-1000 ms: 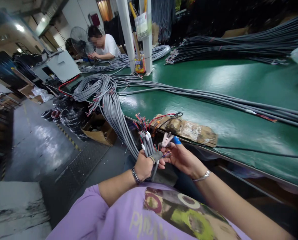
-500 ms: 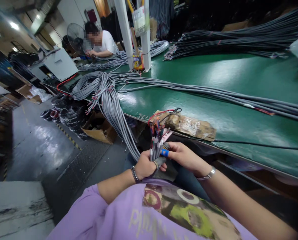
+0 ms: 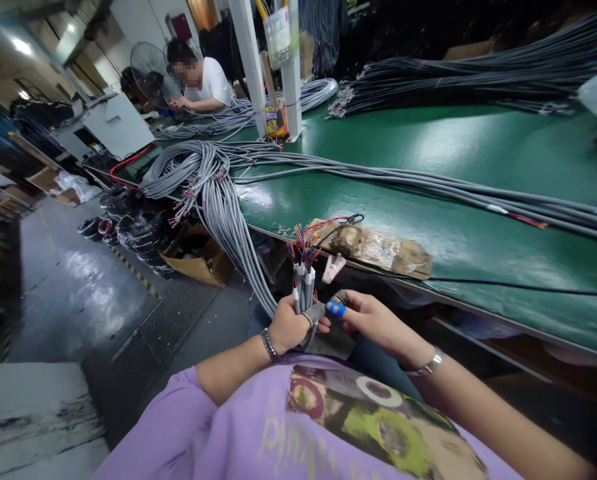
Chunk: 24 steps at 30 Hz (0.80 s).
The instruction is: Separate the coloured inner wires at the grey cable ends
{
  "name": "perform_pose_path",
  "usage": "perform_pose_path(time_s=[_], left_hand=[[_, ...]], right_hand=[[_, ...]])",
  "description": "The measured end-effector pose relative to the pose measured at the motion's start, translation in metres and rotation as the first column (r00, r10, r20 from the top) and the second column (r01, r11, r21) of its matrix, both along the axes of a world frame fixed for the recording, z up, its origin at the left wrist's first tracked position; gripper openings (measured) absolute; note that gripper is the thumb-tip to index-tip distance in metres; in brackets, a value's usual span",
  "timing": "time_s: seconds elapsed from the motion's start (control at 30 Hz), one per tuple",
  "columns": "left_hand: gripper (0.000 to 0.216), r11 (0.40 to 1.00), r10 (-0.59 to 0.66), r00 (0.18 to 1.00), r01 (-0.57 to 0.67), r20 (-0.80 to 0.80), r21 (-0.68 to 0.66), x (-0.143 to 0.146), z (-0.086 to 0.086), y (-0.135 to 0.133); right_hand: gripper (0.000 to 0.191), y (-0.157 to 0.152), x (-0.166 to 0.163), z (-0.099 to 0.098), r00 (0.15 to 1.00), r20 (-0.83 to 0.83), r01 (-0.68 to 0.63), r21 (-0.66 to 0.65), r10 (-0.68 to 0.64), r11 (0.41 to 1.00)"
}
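Note:
My left hand is closed around a bunch of grey cable ends, held upright, with stripped coloured wires fanning out at the top. My right hand is closed just to the right of the bunch; its index finger wears a blue fingertip cover and pinches a small dark thing I cannot make out. A pale clip hangs on a wire beside the bunch. The grey cables run from my left hand up onto the green bench.
A taped cardboard piece with red and black leads lies at the bench edge. More cable bundles lie across the far bench. White posts stand on it. Another person works at the far end. An open carton sits on the floor.
My right hand has dropped from beside the wire tips to the base of the bunch. The pale clip has left my right fingers and hangs free. The bunch now stands more upright.

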<state>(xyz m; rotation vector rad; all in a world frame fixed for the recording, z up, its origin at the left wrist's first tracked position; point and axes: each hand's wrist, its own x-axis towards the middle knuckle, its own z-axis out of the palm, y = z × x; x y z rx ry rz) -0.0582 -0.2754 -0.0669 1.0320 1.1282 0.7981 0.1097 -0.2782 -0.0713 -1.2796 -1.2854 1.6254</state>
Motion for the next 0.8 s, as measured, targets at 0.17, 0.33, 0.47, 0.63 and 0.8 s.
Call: perform_pose_path(time_s=[0.17, 0.33, 0.47, 0.63, 0.8], left_hand=[[0.05, 0.999, 0.053, 0.998, -0.053, 0.029, 0.008, 0.0, -0.004, 0.001], [0.05, 0.994, -0.109, 0.993, 0.108, 0.052, 0.004, -0.005, -0.005, 0.002], [0.048, 0.983, -0.181, 0.982, 0.18, 0.048, 0.027, -0.008, -0.005, 0.0], [0.049, 1.0, -0.009, 0.997, 0.008, 0.079, 0.016, -0.007, -0.01, 0.0], [0.048, 0.996, 0.083, 0.992, -0.084, 0.095, 0.002, -0.006, -0.015, 0.003]], right_hand=[[0.043, -0.008, -0.005, -0.005, 0.992, -0.12, 0.045, 0.01, -0.044, 0.999], [0.035, -0.006, -0.009, -0.002, 0.989, -0.126, 0.087, 0.088, -0.076, 0.992], [0.034, -0.005, -0.014, 0.002, 0.989, -0.13, 0.076, 0.083, -0.065, 0.994], [0.034, -0.003, -0.014, 0.005, 0.985, -0.129, 0.126, 0.071, -0.117, 0.989], [0.033, -0.002, -0.013, -0.003, 0.981, -0.151, 0.122, 0.004, -0.12, 0.992]])
